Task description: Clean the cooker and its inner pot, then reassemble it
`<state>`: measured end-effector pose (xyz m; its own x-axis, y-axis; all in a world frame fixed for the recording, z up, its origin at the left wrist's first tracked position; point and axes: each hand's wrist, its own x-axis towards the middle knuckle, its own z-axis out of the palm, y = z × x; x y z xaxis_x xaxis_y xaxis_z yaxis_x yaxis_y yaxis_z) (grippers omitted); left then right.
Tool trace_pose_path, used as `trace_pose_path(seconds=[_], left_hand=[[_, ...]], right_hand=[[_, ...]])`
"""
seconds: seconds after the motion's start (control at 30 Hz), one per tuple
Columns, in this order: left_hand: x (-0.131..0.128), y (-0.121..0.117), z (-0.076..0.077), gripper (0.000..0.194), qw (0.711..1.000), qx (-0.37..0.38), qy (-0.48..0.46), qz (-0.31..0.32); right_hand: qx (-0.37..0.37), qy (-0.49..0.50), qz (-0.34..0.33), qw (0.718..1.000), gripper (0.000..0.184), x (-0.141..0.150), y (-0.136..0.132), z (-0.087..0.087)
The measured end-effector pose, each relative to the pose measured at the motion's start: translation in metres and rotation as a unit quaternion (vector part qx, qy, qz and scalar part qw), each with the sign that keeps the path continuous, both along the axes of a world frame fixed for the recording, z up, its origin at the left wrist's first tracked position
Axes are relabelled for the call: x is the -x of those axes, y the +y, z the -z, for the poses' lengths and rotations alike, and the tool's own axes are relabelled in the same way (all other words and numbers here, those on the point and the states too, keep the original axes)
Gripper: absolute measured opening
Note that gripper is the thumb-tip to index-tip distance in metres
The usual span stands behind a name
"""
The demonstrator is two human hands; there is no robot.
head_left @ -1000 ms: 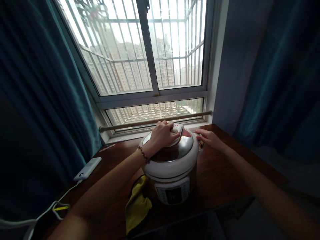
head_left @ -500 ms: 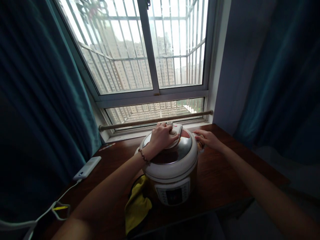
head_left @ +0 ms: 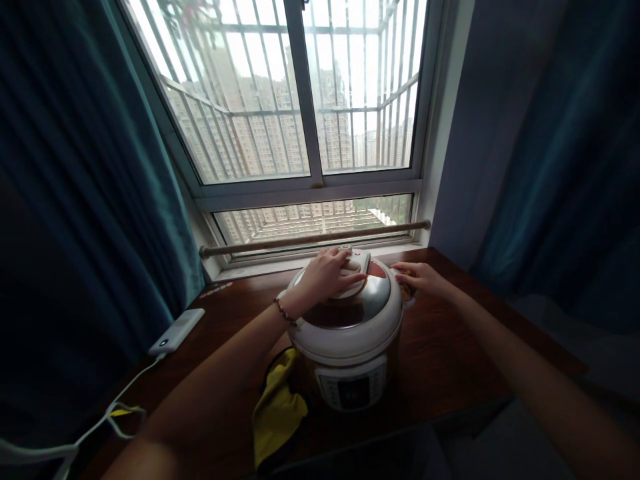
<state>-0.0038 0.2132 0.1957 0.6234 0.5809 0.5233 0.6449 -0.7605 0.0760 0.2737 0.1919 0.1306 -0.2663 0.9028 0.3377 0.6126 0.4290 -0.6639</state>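
A white electric pressure cooker (head_left: 350, 347) stands on a dark wooden table (head_left: 450, 353) by the window. My left hand (head_left: 327, 273) lies closed over the lid's handle (head_left: 357, 267) on top of the metal lid. My right hand (head_left: 417, 277) grips the cooker's side handle at its right rim, fingers curled round it. A beaded bracelet sits on my left wrist.
A yellow cloth (head_left: 277, 413) lies at the cooker's front left. A white power bank (head_left: 176, 331) with a cable (head_left: 100, 420) rests at the table's left. A wooden rod (head_left: 310, 238) runs along the window sill. Teal curtains (head_left: 85, 187) hang on both sides.
The view has shifted slightly, so the cooker sits a little further right. My left hand's fingers have slid a bit along the lid handle; both hands stay on the cooker.
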Motion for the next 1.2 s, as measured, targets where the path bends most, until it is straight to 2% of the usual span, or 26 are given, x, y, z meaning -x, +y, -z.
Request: trace_pose_path(seconds=[0.1, 0.2, 0.37, 0.5, 0.8, 0.93, 1.2], left_hand=[[0.018, 0.008, -0.006, 0.05, 0.995, 0.04, 0.012, 0.085], [0.032, 0.016, -0.005, 0.046, 0.992, 0.058, 0.001, 0.114], [0.037, 0.023, 0.013, 0.045, 0.989, 0.069, -0.06, 0.117], [0.033, 0.021, 0.022, 0.048, 0.988, 0.056, -0.104, 0.097], [0.032, 0.018, 0.023, 0.047, 0.992, 0.04, -0.094, 0.077], [0.029, 0.017, 0.025, 0.046, 0.995, 0.008, -0.078, 0.069], [0.027, 0.015, 0.023, 0.044, 0.996, -0.007, -0.066, 0.064]], right_hand=[[0.02, 0.007, -0.025, 0.999, 0.047, -0.002, -0.001, -0.004], [0.041, 0.025, -0.033, 0.998, 0.055, -0.004, -0.001, -0.01], [0.082, 0.06, -0.025, 0.994, 0.057, -0.009, 0.004, -0.012], [0.084, 0.053, -0.037, 0.994, 0.055, -0.013, 0.007, -0.01], [0.062, -0.031, -0.033, 0.997, 0.055, -0.015, 0.012, -0.017], [0.069, -0.013, -0.042, 0.997, 0.056, -0.013, 0.01, -0.017], [0.137, 0.042, -0.042, 0.989, 0.06, -0.012, 0.006, -0.014]])
